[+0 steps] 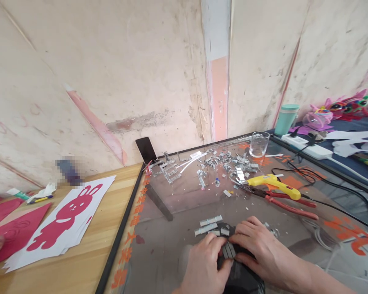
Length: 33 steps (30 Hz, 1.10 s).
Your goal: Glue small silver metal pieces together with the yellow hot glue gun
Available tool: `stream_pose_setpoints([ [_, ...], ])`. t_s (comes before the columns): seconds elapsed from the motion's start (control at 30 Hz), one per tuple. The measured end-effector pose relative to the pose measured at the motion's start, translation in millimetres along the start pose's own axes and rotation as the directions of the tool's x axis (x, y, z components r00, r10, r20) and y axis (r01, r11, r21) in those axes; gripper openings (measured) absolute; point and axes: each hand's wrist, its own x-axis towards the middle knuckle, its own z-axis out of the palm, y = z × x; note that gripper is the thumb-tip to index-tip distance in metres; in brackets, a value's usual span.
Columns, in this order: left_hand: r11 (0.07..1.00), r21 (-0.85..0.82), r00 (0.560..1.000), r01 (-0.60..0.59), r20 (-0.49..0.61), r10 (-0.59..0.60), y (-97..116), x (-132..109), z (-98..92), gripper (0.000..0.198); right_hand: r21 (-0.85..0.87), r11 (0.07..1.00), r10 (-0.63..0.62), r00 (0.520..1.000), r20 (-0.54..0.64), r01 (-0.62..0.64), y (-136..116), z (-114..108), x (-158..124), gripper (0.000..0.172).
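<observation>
Both my hands rest on a dark, black object at the near edge of the glass-topped table. My left hand curls its fingers over the object's left side. My right hand lies over its top, fingers pressed down on small silver strips on it. More silver metal strips lie just beyond my fingers. What the black object is I cannot make out.
A yellow glue gun and red-handled pliers lie to the right, cables trailing. Scattered metal bits, a glass, a phone and a power strip sit further back. Red rabbit paper cutouts cover the wooden table at left.
</observation>
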Motion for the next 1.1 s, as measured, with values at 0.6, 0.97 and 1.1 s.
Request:
stream_pose_setpoints([
  [0.6,0.999,-0.051,0.998,-0.018,0.064,0.021,-6.0,-1.2,-2.5,0.036,-0.310,0.880,0.346,0.932,-0.105,-0.361,101.9,-116.0,110.0,0.017],
  [0.97,1.000,-0.021,0.997,-0.006,0.077,0.008,-16.0,2.8,7.2,0.041,-0.454,0.709,0.629,0.775,0.061,-0.540,162.6,-81.1,224.4,0.031],
  [1.1,1.000,-0.031,0.993,0.001,0.119,0.003,-14.2,3.3,2.9,0.040,-0.396,0.708,0.662,0.744,0.086,-0.585,172.4,-71.9,233.1,0.031],
])
